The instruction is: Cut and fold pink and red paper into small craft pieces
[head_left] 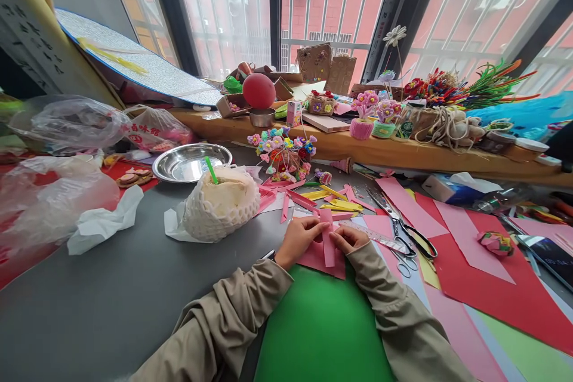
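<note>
A narrow pink paper strip [329,249] stands upright between my two hands. My left hand [299,240] pinches its left edge with thumb and fingertips. From the other side, my right hand [351,237] grips the strip with its fingers closed. Beneath the hands lies a square of pink paper [308,258], on the far end of a green sheet [326,322]. Beyond the fingers are folded pink strips [301,202] and yellow strips [351,205]. A clear ruler [376,237] lies just right of my right hand.
Large black-handled scissors [414,240] and smaller scissors [405,264] lie at right, beside red paper [470,286]. A coconut in foam netting [221,206] with a green straw [211,170] stands left of my hands, near a metal plate [165,168]. Craft flowers [283,152] sit behind.
</note>
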Demonstrator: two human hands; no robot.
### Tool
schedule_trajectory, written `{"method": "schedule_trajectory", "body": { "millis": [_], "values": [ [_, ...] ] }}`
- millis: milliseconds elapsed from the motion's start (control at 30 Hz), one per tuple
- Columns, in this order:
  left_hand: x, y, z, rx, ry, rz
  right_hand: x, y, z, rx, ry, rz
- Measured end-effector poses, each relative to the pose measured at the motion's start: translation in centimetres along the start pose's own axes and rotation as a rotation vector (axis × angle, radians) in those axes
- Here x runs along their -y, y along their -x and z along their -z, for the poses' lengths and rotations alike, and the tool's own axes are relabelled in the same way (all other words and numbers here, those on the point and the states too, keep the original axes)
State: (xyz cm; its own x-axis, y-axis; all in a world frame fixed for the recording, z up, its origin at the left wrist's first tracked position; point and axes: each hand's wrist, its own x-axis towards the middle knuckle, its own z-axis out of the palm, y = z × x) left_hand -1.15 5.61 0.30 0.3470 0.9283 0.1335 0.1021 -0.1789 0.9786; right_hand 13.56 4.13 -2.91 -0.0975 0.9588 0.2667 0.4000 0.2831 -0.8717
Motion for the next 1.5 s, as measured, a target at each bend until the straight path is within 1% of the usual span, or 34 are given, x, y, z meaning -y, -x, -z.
{"method": "schedule_trajectory", "body": {
  "millis": [100, 233, 400, 600, 733, 867, 933, 1033, 1167, 1267, 1367, 1433, 1500],
  "values": [
    [-0.03, 0.05, 0.01, -0.010, -0.028, -0.011, -0.10, -0.07, -0.17, -0.029, -0.011, -0.012],
    [0.14, 0.06, 0.04, -0.016, -0.046, -0.016, 0.27, -0.02, -0.14, -0.022, -0.010, -0.022],
    [0.16, -0.09, 0.05, -0.085, 0.002, 0.028, 0.45, 0.05, 0.00, 0.010, 0.049, 0.021],
    [-0.18, 0.13, 0.04, -0.128, -0.027, 0.013, 0.19, -0.07, -0.16, -0.027, 0.084, 0.023],
    [-0.17, 0.20, 0.11, -0.147, -0.024, -0.016, 0.26, -0.03, -0.13, -0.024, 0.043, -0.003],
    [-0.25, 0.12, 0.12, -0.197, 0.025, -0.005, 0.21, -0.01, 0.05, 0.031, -0.017, -0.038],
    [-0.35, 0.10, 0.09, -0.208, 0.026, -0.004, 0.23, -0.04, 0.13, 0.035, -0.024, -0.066],
    [-0.43, 0.10, 0.08, -0.212, 0.032, -0.009, 0.39, -0.07, 0.20, -0.002, -0.003, -0.086],
    [-0.42, 0.10, 0.13, -0.218, 0.062, 0.010, 0.62, -0.14, 0.24, -0.066, 0.003, -0.062],
    [-0.40, 0.07, 0.08, -0.193, 0.112, 0.049, 0.68, -0.23, 0.30, -0.164, -0.086, -0.081],
    [-0.28, 0.01, 0.02, -0.156, 0.164, 0.091, 0.62, -0.32, 0.35, -0.205, -0.201, -0.148],
    [-0.16, -0.02, 0.07, -0.151, 0.141, 0.076, 0.50, -0.34, 0.33, -0.213, -0.207, -0.157],
    [-0.05, -0.04, 0.20, -0.168, 0.056, 0.030, 0.33, -0.32, 0.27, -0.206, -0.144, -0.129]
  ]
}}
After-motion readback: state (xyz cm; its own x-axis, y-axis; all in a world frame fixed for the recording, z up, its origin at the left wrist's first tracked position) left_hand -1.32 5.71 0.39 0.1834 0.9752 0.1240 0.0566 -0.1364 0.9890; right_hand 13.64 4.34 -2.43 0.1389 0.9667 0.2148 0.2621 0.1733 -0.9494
